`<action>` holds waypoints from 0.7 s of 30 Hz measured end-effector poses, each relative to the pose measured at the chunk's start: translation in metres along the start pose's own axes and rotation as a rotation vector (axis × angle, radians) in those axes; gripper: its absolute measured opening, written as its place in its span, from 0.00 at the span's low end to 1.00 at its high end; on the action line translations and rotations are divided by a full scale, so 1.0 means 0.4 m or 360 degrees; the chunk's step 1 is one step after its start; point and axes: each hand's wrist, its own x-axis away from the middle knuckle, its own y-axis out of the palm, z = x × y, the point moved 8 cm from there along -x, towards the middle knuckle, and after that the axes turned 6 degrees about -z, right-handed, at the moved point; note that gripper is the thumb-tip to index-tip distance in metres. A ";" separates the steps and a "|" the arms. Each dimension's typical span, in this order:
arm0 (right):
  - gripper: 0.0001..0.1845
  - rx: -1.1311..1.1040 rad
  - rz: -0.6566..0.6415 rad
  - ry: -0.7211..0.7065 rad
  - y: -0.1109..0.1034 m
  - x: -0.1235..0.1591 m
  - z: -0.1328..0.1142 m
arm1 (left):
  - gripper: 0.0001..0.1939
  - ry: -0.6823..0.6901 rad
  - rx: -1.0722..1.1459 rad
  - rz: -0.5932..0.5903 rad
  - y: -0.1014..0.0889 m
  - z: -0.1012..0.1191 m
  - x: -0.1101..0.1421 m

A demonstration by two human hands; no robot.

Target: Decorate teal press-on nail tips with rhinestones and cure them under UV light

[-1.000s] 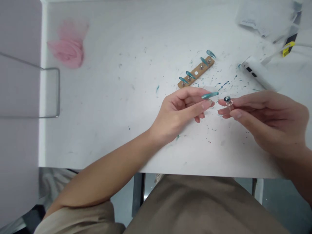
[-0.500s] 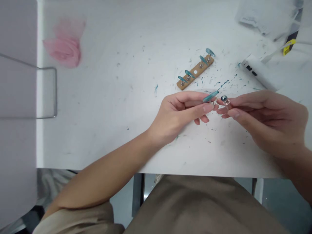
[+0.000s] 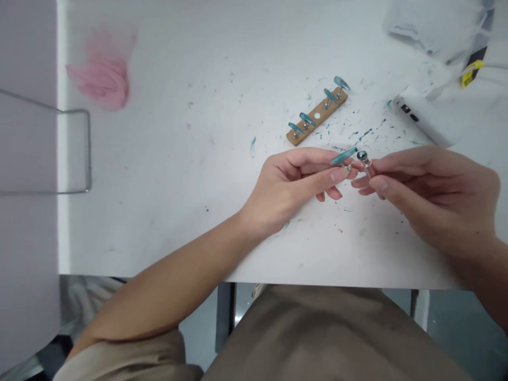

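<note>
My left hand [image 3: 296,182] pinches a small metal stand that carries a teal press-on nail [image 3: 343,156]; the fingertips hide most of the stand. Between thumb and fingers, my right hand [image 3: 440,193] grips a slim pinkish tool with a round shiny metal head [image 3: 362,156]. That head is close to the nail's right end; whether they touch I cannot tell. Beyond my hands lies a brown strip-shaped nail holder [image 3: 317,117]. Several teal nails stand on it on metal posts, and a pale round spot shows at its middle.
A white device [image 3: 423,119] with dark buttons lies right of the holder. Clear plastic bags [image 3: 432,26] and a yellow-and-black item [image 3: 471,73] are at the upper right. Crumpled pink cloth [image 3: 101,79] rests at upper left. Teal paint marks dot the white table [image 3: 166,159].
The tool in my right hand has tilted, and its round head has shifted slightly up and left, nearer the nail. My left hand stays almost still.
</note>
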 end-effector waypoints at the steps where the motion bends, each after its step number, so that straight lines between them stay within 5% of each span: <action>1: 0.08 0.0010 0.0007 0.0009 0.000 0.000 0.000 | 0.09 0.0000 -0.0001 -0.0005 0.000 0.000 0.000; 21: 0.09 0.0150 -0.0023 0.0021 -0.002 0.004 0.001 | 0.11 0.0003 0.0056 0.0021 0.006 0.003 -0.002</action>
